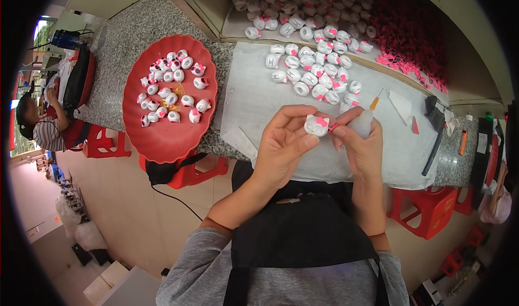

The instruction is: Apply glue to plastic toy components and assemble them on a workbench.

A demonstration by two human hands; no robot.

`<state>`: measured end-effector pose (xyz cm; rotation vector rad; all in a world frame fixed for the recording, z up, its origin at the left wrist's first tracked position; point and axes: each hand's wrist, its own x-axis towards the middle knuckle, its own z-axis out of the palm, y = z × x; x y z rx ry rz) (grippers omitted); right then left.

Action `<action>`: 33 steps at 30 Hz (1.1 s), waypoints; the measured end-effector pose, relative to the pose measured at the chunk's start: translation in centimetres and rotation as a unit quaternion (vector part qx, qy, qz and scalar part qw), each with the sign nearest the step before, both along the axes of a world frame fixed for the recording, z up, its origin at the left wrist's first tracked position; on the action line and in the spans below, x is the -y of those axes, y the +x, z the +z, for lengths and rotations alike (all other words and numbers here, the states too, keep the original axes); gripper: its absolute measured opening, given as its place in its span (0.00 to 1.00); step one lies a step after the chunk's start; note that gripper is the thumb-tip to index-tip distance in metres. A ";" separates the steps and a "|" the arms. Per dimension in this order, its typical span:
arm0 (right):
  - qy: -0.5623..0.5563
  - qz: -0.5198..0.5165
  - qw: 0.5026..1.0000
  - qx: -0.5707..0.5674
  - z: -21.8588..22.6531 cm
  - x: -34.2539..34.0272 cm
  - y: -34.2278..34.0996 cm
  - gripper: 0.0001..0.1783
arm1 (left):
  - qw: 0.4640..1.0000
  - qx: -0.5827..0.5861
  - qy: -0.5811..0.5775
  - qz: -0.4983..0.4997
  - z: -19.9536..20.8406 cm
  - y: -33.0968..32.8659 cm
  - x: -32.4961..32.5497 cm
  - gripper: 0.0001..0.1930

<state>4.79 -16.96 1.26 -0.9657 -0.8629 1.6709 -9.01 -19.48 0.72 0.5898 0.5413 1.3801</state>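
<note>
Over the near part of the white sheet [248, 90], my left hand [282, 146] pinches the white cat head [313, 126], while my right hand [361, 150], crowded by gripping both bottle [363, 124] and pink piece [332, 128], might slip.

A speckled grey granite worktop [121, 36] carries 1 red scalloped plastic tray [157, 143] at left, 1 large whitish sheet [246, 84] and, at right, 1 orange stick [463, 142]. White cat-head pieces [309, 79] cluster on the sheet.
</note>
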 end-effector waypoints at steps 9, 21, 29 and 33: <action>0.064 0.014 0.997 0.037 2.1 0.7 0.1 0.06 | 0.959 -0.244 0.118 0.086 0.1 -0.6 -0.3 0.18; 0.122 -0.013 0.983 0.136 1.8 0.7 -0.4 0.07 | 0.905 -0.354 0.213 0.101 0.0 -0.4 -0.5 0.15; 0.137 0.025 0.988 0.072 2.4 0.6 -0.3 0.18 | 0.969 -0.203 0.135 0.028 0.5 -0.8 -0.5 0.14; 0.148 0.048 0.984 0.085 2.1 0.6 -0.5 0.18 | 0.968 -0.183 0.175 0.007 -0.1 -1.0 -0.6 0.14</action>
